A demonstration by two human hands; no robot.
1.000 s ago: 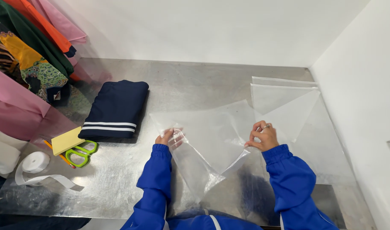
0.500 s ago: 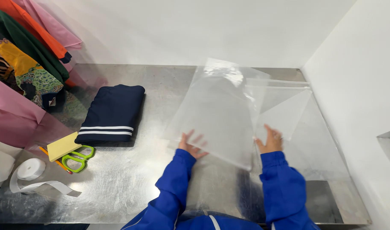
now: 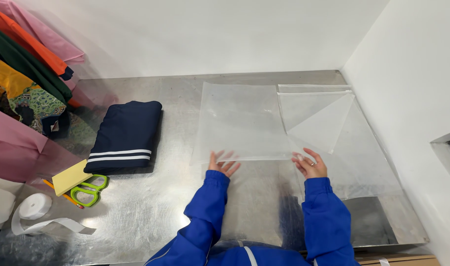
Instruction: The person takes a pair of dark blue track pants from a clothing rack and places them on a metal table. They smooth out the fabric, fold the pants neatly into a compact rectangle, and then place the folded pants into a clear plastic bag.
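Head view: a steel table (image 3: 151, 216) seen from above, white walls behind and to the right.
Bag: a clear plastic bag (image 3: 242, 123) lies flat on the table, mid-right; nothing shows inside it, its near edge by the hands.
Left hand: the left hand (image 3: 223, 164) is spread wide, palm down, fingers on the bag's near left corner, pressing it flat.
Right hand: the right hand (image 3: 310, 164) rests on the bag's near right corner, fingers loosely curled; whether it pinches the plastic I cannot tell.
Sleeves: both arms wear blue sleeves (image 3: 205, 216).
More bags: a stack of clear bags (image 3: 343, 143) lies just right of the bag and partly under it, one corner folded over.
Garment: a folded navy garment (image 3: 125, 135) with white stripes lies left of the bag, apart from it.
Small items: a yellow pad (image 3: 71, 177), green scissors (image 3: 89, 189) and a pencil (image 3: 62, 193) sit near the garment's near end; a roll of white tape (image 3: 35, 207) lies further left with a loose tail.
Clothes: coloured clothes (image 3: 23, 74) hang or pile at the far left.
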